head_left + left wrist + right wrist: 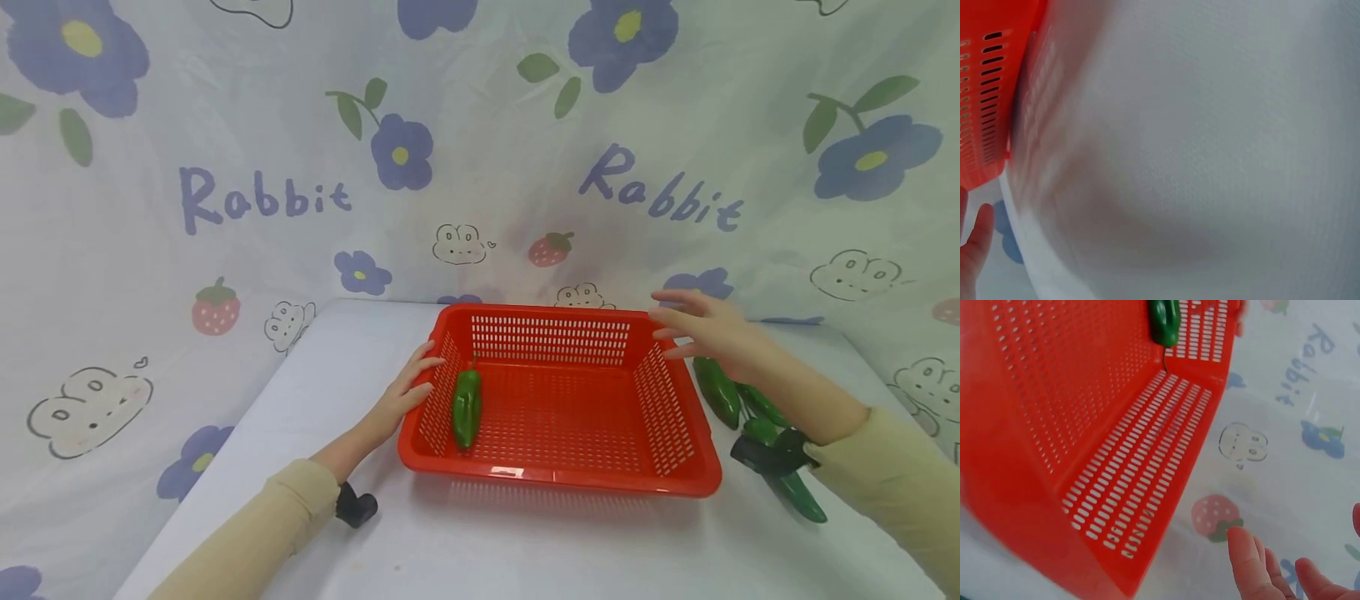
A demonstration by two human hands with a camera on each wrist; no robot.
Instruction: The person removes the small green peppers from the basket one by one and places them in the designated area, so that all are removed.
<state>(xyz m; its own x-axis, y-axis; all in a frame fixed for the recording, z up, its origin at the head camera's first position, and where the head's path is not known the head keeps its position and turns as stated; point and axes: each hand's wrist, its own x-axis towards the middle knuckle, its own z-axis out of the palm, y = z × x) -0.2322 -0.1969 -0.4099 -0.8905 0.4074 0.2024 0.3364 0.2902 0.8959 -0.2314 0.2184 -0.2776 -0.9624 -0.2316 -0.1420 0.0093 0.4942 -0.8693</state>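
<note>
A red perforated plastic basket stands on the white table, with one green pepper lying along its left inner side. My left hand is at the basket's left rim, fingers extended over the edge. Above the back right corner of the basket is my right hand, its fingers spread and nothing in them. In the right wrist view the fingertips appear beyond the basket's wall, and the green pepper shows at the basket's far end.
Several green peppers lie on the table right of the basket, partly hidden under my right forearm. Black wrist mounts show below the sleeves. A white cloth backdrop with flowers and rabbits hangs behind the table.
</note>
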